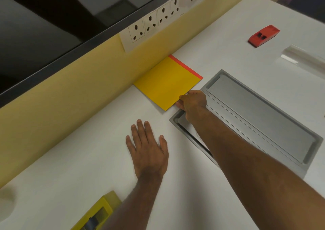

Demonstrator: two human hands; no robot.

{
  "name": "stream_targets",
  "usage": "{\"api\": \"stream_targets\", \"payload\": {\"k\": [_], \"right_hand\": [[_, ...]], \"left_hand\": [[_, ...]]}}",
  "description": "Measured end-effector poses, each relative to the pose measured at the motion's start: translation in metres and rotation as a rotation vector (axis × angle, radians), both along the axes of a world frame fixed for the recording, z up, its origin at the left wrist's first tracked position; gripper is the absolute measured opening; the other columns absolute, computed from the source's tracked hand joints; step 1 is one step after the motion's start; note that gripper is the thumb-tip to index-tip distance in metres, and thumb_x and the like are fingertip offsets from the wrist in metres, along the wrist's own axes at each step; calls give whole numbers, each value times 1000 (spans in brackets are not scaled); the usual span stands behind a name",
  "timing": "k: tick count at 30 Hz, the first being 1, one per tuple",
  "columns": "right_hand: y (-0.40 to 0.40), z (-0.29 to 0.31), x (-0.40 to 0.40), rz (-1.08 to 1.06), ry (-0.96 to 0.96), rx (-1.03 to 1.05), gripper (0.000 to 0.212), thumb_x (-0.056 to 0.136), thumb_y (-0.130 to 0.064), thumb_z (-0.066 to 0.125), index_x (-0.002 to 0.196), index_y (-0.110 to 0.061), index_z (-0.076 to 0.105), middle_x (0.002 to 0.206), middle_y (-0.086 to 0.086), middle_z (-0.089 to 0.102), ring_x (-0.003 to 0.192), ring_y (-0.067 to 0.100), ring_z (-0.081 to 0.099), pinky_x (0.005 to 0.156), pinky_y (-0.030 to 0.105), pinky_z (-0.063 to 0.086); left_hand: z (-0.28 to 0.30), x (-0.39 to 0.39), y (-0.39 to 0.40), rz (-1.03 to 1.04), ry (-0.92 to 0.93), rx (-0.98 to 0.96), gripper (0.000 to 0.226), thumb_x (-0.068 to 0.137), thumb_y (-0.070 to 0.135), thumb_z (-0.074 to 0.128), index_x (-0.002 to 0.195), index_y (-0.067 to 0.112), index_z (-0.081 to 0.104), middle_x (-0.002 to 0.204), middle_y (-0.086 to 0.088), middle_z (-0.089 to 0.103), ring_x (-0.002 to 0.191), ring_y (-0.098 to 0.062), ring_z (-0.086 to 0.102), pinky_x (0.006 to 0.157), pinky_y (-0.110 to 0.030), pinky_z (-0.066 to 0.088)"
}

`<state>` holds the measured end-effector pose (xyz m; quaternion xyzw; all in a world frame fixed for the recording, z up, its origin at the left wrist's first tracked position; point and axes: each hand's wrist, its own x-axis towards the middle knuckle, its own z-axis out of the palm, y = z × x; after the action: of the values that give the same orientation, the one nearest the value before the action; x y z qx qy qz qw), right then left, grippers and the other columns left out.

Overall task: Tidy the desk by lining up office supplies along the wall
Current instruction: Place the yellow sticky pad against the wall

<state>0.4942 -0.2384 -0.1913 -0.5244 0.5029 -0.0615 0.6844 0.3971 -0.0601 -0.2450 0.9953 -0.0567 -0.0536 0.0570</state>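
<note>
A yellow notepad (pixel 165 83) with a red strip along one edge lies flat on the white desk (pixel 88 159), its far side against the yellow wall (pixel 70 92). My right hand (pixel 193 100) pinches the pad's near corner between thumb and fingers. Flat on the desk to the left, palm down and fingers spread, rests my left hand (pixel 147 147), holding nothing. A red stapler-like object (pixel 263 35) sits far right, away from the wall. A yellow box (pixel 98 212) with a dark window lies at the bottom edge, partly under my left forearm.
A grey metal cable hatch (pixel 263 117) is set into the desk under my right forearm. A row of white power sockets (pixel 154 22) is on the wall. A clear plastic piece (pixel 302 57) lies at the right. A blurred pale object (pixel 5 201) is at the left edge.
</note>
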Motion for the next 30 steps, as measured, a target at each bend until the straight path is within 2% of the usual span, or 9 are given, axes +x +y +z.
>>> {"api": "stream_targets", "payload": {"k": [4,7,10,12,17,19,21,27,30], "right_hand": [[-1,1,2,-6,16,-60,35,94,10,61,72,-16,53,79,8,60,70,21,66,69,37,63],[-2,-2,3,-4,35,-94,30,94,9,61,71,-9,55,90,18,65,74,26,69,76,43,63],[-2,-5,4,58,94,-188,6,93,6,60,88,7,63,102,27,68,98,40,70,91,53,58],[-4,-5,3,137,131,-254,13,94,3,61,102,11,67,92,17,62,91,34,69,90,42,59],[-6,0,-10,101,-19,-100,18,95,3,53,84,-11,58,76,2,53,68,17,55,66,26,52],[-7,3,-21,57,-109,-37,20,101,0,51,114,-8,64,98,6,62,87,19,65,77,20,58],[-9,6,-35,7,-206,15,33,104,-5,50,136,-4,57,124,9,63,105,21,67,93,29,59],[-11,14,-119,34,-192,-264,27,101,-9,48,119,-16,67,114,0,70,102,18,71,90,38,61],[-10,20,-180,137,-169,-432,28,100,-10,49,122,-16,66,117,-3,69,110,13,67,98,30,56]], "left_hand": [[0,-1,0,-4,-2,4,72,101,53,17,160,12,17,169,-10,10,156,-31,10,125,-54,15],[-1,-1,1,-6,4,17,73,101,54,16,161,13,15,169,-10,8,156,-31,8,125,-54,13],[-2,0,0,-4,7,19,73,100,55,14,161,14,14,169,-9,6,157,-31,7,125,-54,12],[-2,0,0,-4,8,10,73,100,54,14,161,14,14,169,-9,7,157,-31,7,125,-54,12],[-2,0,0,3,23,33,75,99,56,4,161,15,9,170,-9,2,157,-31,4,125,-54,12],[-1,0,0,6,25,24,75,99,56,5,161,15,9,170,-9,2,157,-31,3,125,-54,12],[0,-1,0,4,18,19,74,99,55,5,161,15,10,170,-9,3,157,-31,4,125,-54,11],[9,-1,1,-10,47,-44,69,103,49,23,160,11,19,168,-11,12,156,-32,10,125,-54,9],[16,0,2,-18,129,-76,70,104,49,27,161,11,13,170,-9,4,157,-29,1,125,-53,2]]}}
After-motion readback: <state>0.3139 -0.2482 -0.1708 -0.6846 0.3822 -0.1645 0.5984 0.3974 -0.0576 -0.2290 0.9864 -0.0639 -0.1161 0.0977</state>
